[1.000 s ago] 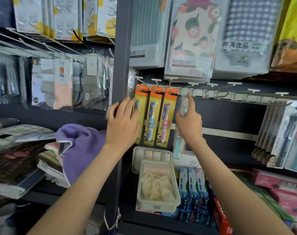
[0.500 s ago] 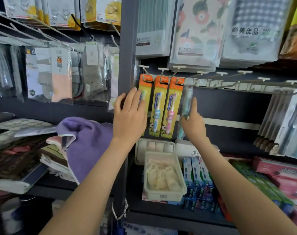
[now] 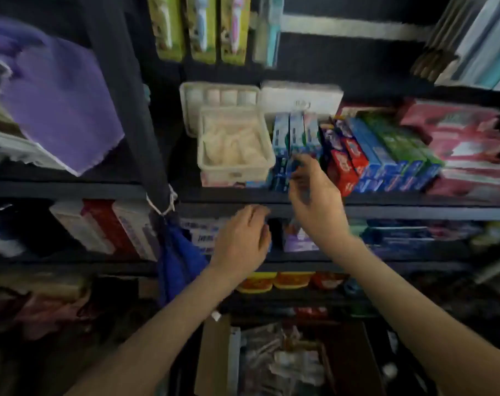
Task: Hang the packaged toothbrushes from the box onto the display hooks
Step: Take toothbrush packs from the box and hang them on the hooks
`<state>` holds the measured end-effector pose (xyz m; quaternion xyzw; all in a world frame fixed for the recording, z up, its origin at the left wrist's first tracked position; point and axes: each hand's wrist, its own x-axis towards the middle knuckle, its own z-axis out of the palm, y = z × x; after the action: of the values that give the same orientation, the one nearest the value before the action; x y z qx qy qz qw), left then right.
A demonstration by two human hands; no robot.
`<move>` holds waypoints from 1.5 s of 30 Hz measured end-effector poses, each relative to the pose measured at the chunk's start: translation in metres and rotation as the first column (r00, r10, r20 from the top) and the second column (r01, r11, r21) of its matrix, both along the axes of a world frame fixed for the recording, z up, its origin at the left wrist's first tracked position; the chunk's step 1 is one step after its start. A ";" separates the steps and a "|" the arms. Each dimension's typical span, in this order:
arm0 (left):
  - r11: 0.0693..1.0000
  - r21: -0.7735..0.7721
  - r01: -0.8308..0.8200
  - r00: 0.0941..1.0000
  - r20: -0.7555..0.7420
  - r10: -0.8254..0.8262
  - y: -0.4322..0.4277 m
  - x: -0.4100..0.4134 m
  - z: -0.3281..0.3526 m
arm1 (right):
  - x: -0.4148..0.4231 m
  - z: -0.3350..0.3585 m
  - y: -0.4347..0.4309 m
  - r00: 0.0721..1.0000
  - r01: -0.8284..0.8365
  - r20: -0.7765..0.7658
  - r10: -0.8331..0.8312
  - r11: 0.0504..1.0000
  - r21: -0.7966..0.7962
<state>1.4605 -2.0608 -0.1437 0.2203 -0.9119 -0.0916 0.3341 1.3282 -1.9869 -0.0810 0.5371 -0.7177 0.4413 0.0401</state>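
The left hand [image 3: 241, 241] and, at its 1 o'clock, the right hand [image 3: 314, 204] hover empty, fingers loosely curled. Packaged toothbrushes [image 3: 277, 358] lie in the cardboard box [image 3: 214, 361] at 6 o'clock; three hung packs [image 3: 203, 27] show at 12 o'clock.

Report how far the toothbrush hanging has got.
Done: four toothbrush packs hang at the top of the view, three yellow-green and one teal. In hand: nothing; the left hand and right hand are empty, in front of the shelves above the box. Left: the box holds more blurred packets, so more hanging seems to remain.
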 end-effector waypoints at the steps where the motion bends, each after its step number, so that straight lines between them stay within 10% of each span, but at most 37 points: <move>1: 0.995 0.097 0.009 0.993 0.116 -0.020 0.011 0.004 -0.028 | -0.001 -0.028 0.016 1.000 -0.028 0.017 0.027 0.997 0.073; 8: 0.851 0.483 -0.206 0.717 0.666 -0.204 0.078 0.023 -0.238 | -0.025 -0.280 0.131 0.957 -0.111 0.279 -0.085 0.779 0.617; 15: 0.754 0.519 -0.403 0.478 0.822 -0.310 0.130 0.040 -0.418 | -0.030 -0.490 0.220 0.863 -0.210 0.339 -0.375 0.345 0.915; 21: 0.744 0.481 -0.463 0.390 0.865 -0.317 0.142 0.033 -0.527 | -0.025 -0.607 0.208 0.927 -0.271 0.300 -0.227 0.150 0.951; 32: 0.795 0.418 -0.440 0.448 0.869 -0.209 0.120 0.061 -0.593 | 0.047 -0.713 0.147 0.936 -0.069 -0.007 0.352 0.203 0.977; 40: 0.976 0.095 -0.197 0.578 0.815 0.037 0.089 0.092 -0.577 | 0.051 -0.701 0.126 0.970 -0.087 0.035 0.241 0.207 0.974; 45: 0.930 -0.001 -0.367 0.505 0.840 0.200 0.055 0.108 -0.577 | 0.078 -0.725 0.082 0.887 -0.387 0.449 -0.110 0.356 0.851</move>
<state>1.5682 -2.0060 -0.7212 0.4125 -0.8994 -0.0019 -0.1446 1.4058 -1.9051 -0.8061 0.4134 -0.7786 0.0700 -0.4670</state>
